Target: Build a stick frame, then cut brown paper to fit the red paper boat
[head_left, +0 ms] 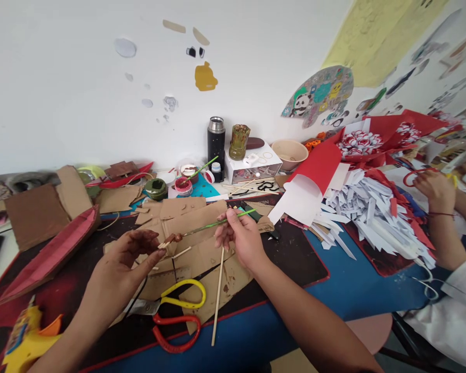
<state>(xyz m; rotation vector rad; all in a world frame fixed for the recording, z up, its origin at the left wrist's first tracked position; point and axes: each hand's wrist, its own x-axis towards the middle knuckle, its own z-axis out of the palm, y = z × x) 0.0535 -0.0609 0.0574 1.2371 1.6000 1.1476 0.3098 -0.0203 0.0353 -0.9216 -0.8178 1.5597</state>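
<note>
While your left hand is pinching a small brown-coated wooden piece and your right hand is gripping a slim green-handled paintbrush, careless strokes could be smearing you.

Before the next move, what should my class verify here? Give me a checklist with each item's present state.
1. Thin, green-handled paintbrush gripped by the right hand: ok.
2. Small, pale, stick-like piece with a brown end pinched in the left hand: ok.
3. Brush tip touching that piece: cannot tell; they meet in view.
4. Brown cardboard sheets spread beneath the work: ok.
5. Metal scissors with yellow and red handles well away from the left hand: not ok; blades partly hidden behind its wrist.
6. Yellow glue gun switched off: cannot tell.
</note>
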